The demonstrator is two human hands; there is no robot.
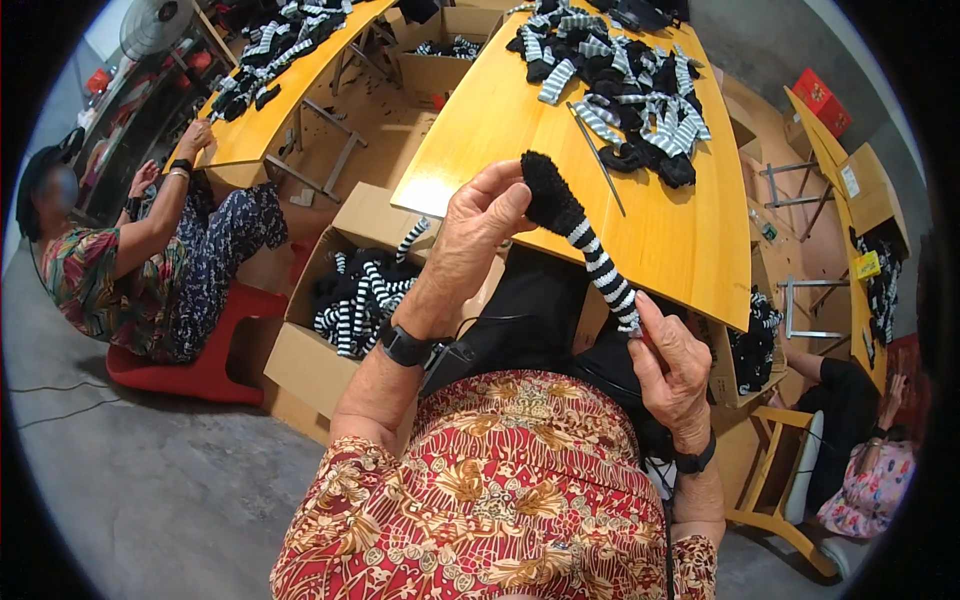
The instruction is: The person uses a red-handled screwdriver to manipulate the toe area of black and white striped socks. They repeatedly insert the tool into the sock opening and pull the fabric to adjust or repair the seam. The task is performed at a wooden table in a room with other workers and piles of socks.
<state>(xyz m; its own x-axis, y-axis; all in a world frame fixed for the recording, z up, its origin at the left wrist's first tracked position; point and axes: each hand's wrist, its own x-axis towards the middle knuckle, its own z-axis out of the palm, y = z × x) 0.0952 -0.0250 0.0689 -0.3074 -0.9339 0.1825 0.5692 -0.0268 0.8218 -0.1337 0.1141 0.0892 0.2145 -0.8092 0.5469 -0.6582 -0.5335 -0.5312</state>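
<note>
Stretched between my hands, over the near edge of the table, is a small black-and-white knitted piece (590, 250). It has a fuzzy black end and a narrow striped tube; its exact kind I cannot tell. My left hand (475, 225) pinches the black end between thumb and fingers. Down at the striped end, the fingertips of my right hand (668, 360) are closed on the edge. A thin dark rod (598, 160) lies on the table beyond, beside a heap of similar knitted pieces (640, 100).
The yellow table (480, 135) is in front of me. A cardboard box (320, 375) of striped pieces stands at my left, another box (750, 345) at right. One person (165, 240) sits on a red chair (200, 350) at the left table; another person (860, 450) is at far right.
</note>
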